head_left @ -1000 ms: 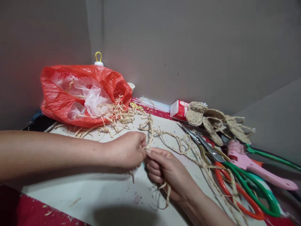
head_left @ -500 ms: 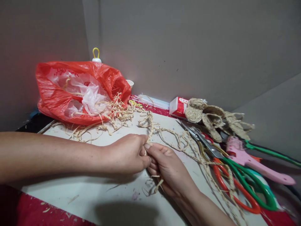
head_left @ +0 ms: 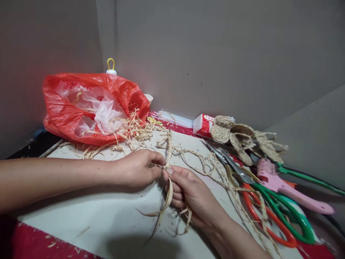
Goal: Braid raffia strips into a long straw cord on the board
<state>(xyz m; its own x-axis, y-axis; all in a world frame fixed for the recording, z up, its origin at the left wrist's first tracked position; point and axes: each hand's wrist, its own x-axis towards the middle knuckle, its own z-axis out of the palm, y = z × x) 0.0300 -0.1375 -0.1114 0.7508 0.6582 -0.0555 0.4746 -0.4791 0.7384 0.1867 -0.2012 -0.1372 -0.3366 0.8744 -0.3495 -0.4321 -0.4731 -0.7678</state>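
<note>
My left hand and my right hand meet over a white tabletop, both pinched on pale straw strands. The loose ends hang below my fingers and trail toward the near edge. From the pinch a braided straw cord runs away across the table toward the back. My left forearm lies across the table from the left.
A red plastic bag with loose straw spilling out lies back left. On the right are scissors with red and green handles, a pink tool, woven straw pieces and a small red-white box. Grey walls close the corner.
My hands have drawn slightly apart and the loose straw ends have dropped free, now hanging longer below my fingers. The view shifted a little.
</note>
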